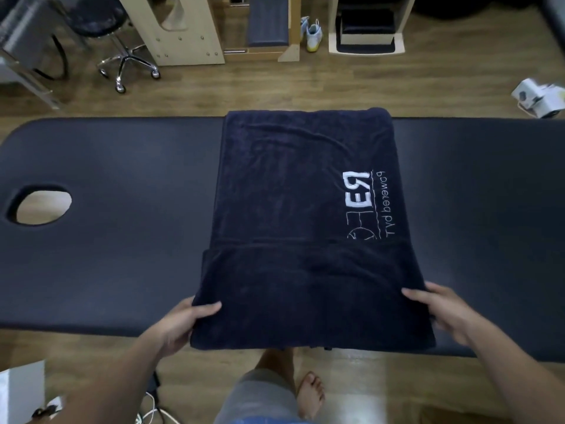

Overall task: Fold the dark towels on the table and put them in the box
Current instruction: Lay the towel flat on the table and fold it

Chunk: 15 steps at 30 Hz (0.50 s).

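Fingers (209, 308) around near corners of towel (293, 185)

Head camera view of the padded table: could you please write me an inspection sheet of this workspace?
Surface: dark padded table with a face hole near its left end.
Job's things: one dark towel, partly folded, white logo facing up, lying across the table with its near edge past the table's near side; no box clearly seen.
Clutter: nothing seen.
Hands: left hand grips the towel's near left corner; right hand grips its near right corner.
Cables: white and dark cables on the floor, near left.
Surroundings: wooden floor, wheeled stool, pale shoes, white item on the floor at far right.
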Each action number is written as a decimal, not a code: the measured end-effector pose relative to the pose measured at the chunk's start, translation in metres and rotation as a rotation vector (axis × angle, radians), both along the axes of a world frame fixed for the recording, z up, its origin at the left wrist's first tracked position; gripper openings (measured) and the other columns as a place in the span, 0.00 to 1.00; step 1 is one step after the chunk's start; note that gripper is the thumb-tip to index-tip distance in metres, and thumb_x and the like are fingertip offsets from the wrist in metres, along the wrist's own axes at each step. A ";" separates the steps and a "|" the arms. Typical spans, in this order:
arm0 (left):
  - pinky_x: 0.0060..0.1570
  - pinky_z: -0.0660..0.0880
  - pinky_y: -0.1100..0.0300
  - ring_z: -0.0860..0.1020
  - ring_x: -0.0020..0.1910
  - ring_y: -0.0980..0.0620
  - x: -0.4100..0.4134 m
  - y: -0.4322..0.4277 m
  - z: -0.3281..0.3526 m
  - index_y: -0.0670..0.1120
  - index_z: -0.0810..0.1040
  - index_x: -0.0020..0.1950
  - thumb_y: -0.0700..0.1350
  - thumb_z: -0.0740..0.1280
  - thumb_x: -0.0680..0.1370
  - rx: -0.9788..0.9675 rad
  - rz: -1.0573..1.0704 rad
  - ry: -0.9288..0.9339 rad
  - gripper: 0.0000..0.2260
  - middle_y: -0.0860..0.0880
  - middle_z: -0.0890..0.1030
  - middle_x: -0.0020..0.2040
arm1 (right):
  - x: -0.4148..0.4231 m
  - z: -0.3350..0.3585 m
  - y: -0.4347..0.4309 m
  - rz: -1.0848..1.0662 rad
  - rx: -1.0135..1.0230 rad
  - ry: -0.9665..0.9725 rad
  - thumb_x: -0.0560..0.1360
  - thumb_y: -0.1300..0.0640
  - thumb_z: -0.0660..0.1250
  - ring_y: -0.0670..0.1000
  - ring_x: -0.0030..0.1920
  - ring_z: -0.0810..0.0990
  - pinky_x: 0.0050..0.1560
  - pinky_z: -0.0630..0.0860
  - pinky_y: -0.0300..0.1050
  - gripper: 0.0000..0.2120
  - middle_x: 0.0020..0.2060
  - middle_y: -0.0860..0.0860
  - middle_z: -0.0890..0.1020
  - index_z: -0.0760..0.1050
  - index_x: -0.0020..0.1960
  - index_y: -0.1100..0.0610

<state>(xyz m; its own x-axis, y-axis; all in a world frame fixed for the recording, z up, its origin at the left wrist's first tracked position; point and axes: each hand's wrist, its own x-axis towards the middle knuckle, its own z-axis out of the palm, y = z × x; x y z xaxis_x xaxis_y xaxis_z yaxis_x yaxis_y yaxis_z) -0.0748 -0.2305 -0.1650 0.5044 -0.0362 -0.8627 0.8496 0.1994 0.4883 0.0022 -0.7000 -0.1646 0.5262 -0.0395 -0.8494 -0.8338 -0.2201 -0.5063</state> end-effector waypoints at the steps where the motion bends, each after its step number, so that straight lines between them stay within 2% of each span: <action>1: 0.52 0.79 0.50 0.84 0.55 0.44 0.000 0.001 -0.002 0.41 0.77 0.65 0.49 0.82 0.63 0.039 -0.016 -0.002 0.33 0.43 0.84 0.57 | -0.003 -0.002 -0.003 0.026 0.009 0.036 0.65 0.53 0.80 0.56 0.55 0.83 0.64 0.75 0.57 0.23 0.53 0.53 0.86 0.80 0.58 0.53; 3: 0.55 0.78 0.48 0.84 0.55 0.44 0.002 0.004 -0.005 0.43 0.77 0.65 0.50 0.78 0.67 0.080 -0.014 -0.021 0.29 0.45 0.85 0.57 | -0.013 -0.005 -0.009 0.106 0.034 0.110 0.54 0.49 0.84 0.56 0.55 0.84 0.62 0.76 0.57 0.35 0.52 0.53 0.86 0.80 0.59 0.55; 6: 0.57 0.77 0.48 0.83 0.57 0.44 0.005 0.006 -0.003 0.45 0.77 0.66 0.48 0.73 0.73 0.028 0.061 -0.039 0.22 0.45 0.84 0.59 | -0.024 -0.005 -0.014 0.140 0.056 0.145 0.50 0.46 0.85 0.55 0.53 0.85 0.61 0.78 0.57 0.43 0.52 0.53 0.86 0.79 0.61 0.58; 8: 0.56 0.77 0.48 0.83 0.57 0.44 0.001 0.005 -0.001 0.44 0.78 0.64 0.45 0.70 0.76 0.026 0.128 -0.056 0.16 0.43 0.84 0.58 | -0.028 -0.006 -0.018 0.065 0.050 0.072 0.42 0.41 0.86 0.55 0.53 0.85 0.59 0.78 0.55 0.48 0.52 0.52 0.86 0.79 0.60 0.55; 9: 0.56 0.77 0.49 0.83 0.57 0.44 -0.005 0.005 -0.002 0.44 0.78 0.64 0.48 0.72 0.75 0.041 0.133 -0.062 0.18 0.43 0.84 0.59 | -0.031 -0.007 -0.019 0.058 0.016 0.028 0.42 0.39 0.85 0.54 0.51 0.86 0.56 0.78 0.53 0.47 0.50 0.51 0.87 0.80 0.58 0.53; 10: 0.57 0.77 0.50 0.83 0.57 0.45 -0.012 0.005 -0.003 0.44 0.78 0.64 0.52 0.76 0.71 0.055 0.110 -0.060 0.25 0.43 0.84 0.59 | -0.035 -0.006 -0.017 0.062 -0.030 -0.001 0.47 0.40 0.85 0.53 0.49 0.86 0.52 0.79 0.51 0.42 0.47 0.49 0.87 0.80 0.58 0.53; 12: 0.57 0.77 0.52 0.82 0.58 0.46 -0.029 0.007 -0.009 0.42 0.79 0.62 0.63 0.82 0.57 0.104 0.016 -0.057 0.40 0.44 0.84 0.57 | -0.044 -0.007 -0.010 0.046 -0.077 -0.002 0.66 0.50 0.79 0.53 0.46 0.86 0.46 0.78 0.46 0.24 0.42 0.47 0.87 0.80 0.60 0.57; 13: 0.53 0.78 0.56 0.83 0.56 0.48 -0.034 0.008 -0.010 0.42 0.81 0.59 0.65 0.82 0.54 0.148 -0.033 -0.072 0.42 0.45 0.85 0.55 | -0.047 -0.008 -0.008 0.037 -0.111 -0.005 0.72 0.55 0.75 0.52 0.46 0.85 0.44 0.77 0.44 0.18 0.41 0.46 0.87 0.80 0.61 0.58; 14: 0.49 0.79 0.60 0.84 0.53 0.50 -0.036 0.009 -0.011 0.42 0.82 0.56 0.66 0.81 0.55 0.214 -0.088 -0.087 0.38 0.47 0.86 0.52 | -0.050 -0.009 -0.008 0.049 -0.144 -0.008 0.75 0.57 0.72 0.51 0.46 0.85 0.43 0.76 0.43 0.15 0.41 0.45 0.86 0.80 0.61 0.58; 15: 0.46 0.79 0.63 0.84 0.52 0.50 -0.036 0.009 -0.011 0.43 0.83 0.54 0.62 0.80 0.62 0.280 -0.124 -0.108 0.30 0.48 0.87 0.49 | -0.052 -0.011 -0.009 0.074 -0.171 -0.005 0.76 0.57 0.72 0.51 0.47 0.84 0.43 0.76 0.42 0.14 0.42 0.44 0.86 0.80 0.61 0.57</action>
<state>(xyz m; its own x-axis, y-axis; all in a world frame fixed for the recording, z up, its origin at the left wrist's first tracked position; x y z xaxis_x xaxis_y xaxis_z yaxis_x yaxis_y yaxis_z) -0.1109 -0.2215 -0.1758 0.6002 0.1283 -0.7895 0.7992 -0.0568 0.5984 -0.0494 -0.7086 -0.1752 0.5372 -0.1442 -0.8310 -0.8096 -0.3644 -0.4601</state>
